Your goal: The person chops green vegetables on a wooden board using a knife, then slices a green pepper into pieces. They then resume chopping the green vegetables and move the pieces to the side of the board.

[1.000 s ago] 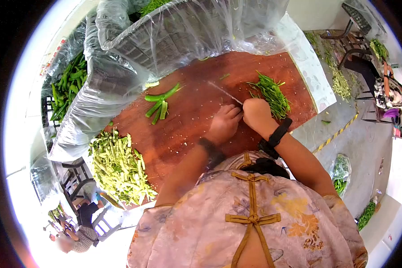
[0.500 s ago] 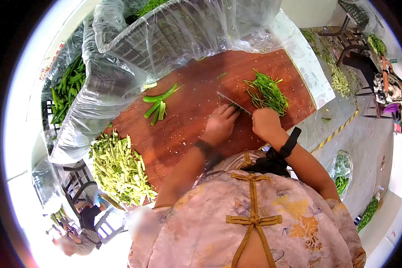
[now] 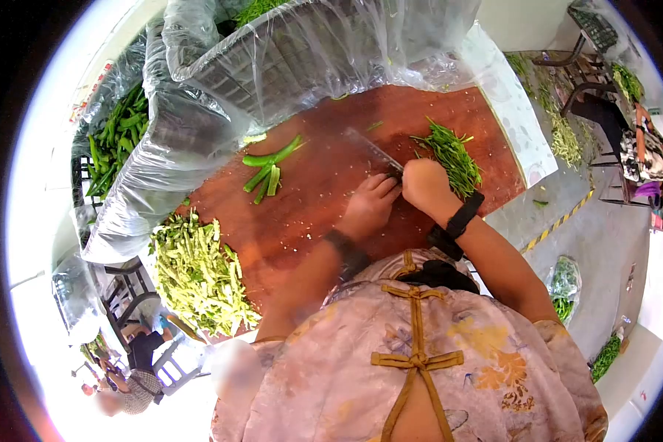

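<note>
Red-brown tabletop [image 3: 272, 221]; knife [image 3: 376, 152] in right hand [image 3: 426, 187], near left hand [image 3: 370, 202].

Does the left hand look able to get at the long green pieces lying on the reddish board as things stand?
Probably yes: nothing bulky lies between the left hand and those green pieces; the knife seems off that path.

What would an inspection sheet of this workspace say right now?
Surface: reddish-brown tabletop, pale specks scattered
Job's things: knife; long green peppers; thin green strips, bunched at right
Clutter: pale green vegetable heap, tabletop's left end
Grippers: right hand grips knife; left hand nearby, hold unclear
Cables: nothing seen
Surroundings: plastic-lined crate beyond tabletop; striped tape and bagged greens on floor; person lower left
</note>
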Tool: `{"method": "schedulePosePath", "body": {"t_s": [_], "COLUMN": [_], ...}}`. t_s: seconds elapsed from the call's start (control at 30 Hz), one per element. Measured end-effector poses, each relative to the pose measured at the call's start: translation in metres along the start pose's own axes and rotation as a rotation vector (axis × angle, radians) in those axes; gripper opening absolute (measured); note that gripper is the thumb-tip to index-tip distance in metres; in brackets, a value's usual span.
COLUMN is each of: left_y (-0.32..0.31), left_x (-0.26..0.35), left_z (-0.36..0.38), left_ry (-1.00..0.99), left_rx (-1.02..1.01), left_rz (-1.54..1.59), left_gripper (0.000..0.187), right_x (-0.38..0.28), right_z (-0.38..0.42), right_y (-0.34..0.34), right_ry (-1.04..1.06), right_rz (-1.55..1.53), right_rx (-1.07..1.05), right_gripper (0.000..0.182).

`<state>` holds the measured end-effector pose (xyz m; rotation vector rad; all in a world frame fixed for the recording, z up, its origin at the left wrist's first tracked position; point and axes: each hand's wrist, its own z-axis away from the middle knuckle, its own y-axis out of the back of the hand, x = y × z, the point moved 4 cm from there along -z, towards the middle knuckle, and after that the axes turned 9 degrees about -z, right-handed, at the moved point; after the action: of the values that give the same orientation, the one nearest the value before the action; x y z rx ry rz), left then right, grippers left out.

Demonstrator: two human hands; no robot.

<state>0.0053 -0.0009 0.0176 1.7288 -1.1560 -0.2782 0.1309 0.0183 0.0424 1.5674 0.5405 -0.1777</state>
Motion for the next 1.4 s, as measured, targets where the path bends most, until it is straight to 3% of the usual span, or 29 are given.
{"method": "schedulePosePath", "body": {"t_s": [0.17,0.43,0.8,0.87,1.03,1.1,1.4], "left_y": [0.000,-0.009,0.002,-0.002,-0.010,-0.010,-0.002], "left_x": [0.004,0.004,0.004,0.002,0.000,0.001,0.003], "left_z": [-0.004,-0.013,-0.015,-0.013,-0.009,-0.008,-0.013], "left_ry": [-0.007,0.009,-0.017,-0.005,0.002,-0.007,0.007], "left_rx": [-0.072,-0.115,0.023,-0.028,-0.055,-0.015,-0.038], "left_rz": [-0.024,-0.016,0.040,0.085,0.058,0.020,-0.012], "left_gripper": [0.036,0.036,0.033,0.029,0.024,0.034,0.032], "right_x": [0.019,0.014,0.008,0.007,0.012,0.021,0.014], "right_z": [0.025,0.046,0.027,0.009,-0.003,0.007,0.039], "right_y": [0.021,0.023,0.012,0.002,0.009,0.015,0.021], "right_ry": [-0.011,-0.143,-0.080,0.044,0.021,-0.008,-0.072], "right_rz": [0.056,-0.013,0.052,0.059,-0.010,0.046,0.013], "right_rx": [0.072,-0.084,-0.124,-0.013,0.082,0.065,-0.082], "right_gripper": [0.011,0.008,0.008,0.009,0.012,0.013,0.014]}}
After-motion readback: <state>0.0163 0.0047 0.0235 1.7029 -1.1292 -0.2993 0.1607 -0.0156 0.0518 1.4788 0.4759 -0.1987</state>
